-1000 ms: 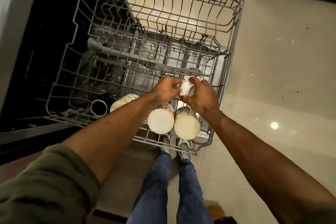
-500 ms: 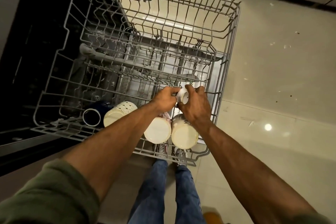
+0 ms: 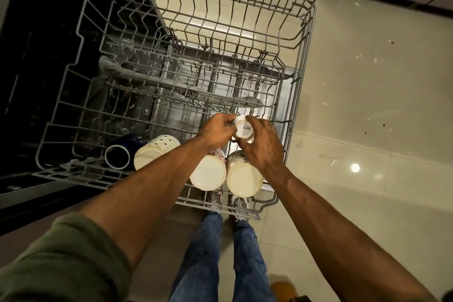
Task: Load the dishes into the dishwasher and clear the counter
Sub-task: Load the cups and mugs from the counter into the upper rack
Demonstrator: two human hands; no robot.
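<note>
I look down into a pulled-out grey wire dishwasher rack (image 3: pixel 301 39). Both my hands grip a small white cup (image 3: pixel 244 127) turned base up, with dark lettering on its base. My left hand (image 3: pixel 217 129) curls round its left side and my right hand (image 3: pixel 263 144) round its right, holding it over the rack's near right part. Along the near edge lie a dark blue mug (image 3: pixel 117 155), a cream patterned mug (image 3: pixel 154 152) and two white mugs (image 3: pixel 208 174) (image 3: pixel 244 179), their bases toward me. My arms hide parts of them.
The dark dishwasher interior (image 3: pixel 41 56) lies to the left. A lower rack and spray arm (image 3: pixel 137 77) show through the wires. Pale tiled floor (image 3: pixel 367 105) spreads to the right. My legs in jeans (image 3: pixel 220 252) stand below the rack's near edge.
Both hands have kept hold of the small cup and turned it, so its lettered base now faces up. The camera view has shifted a little.
</note>
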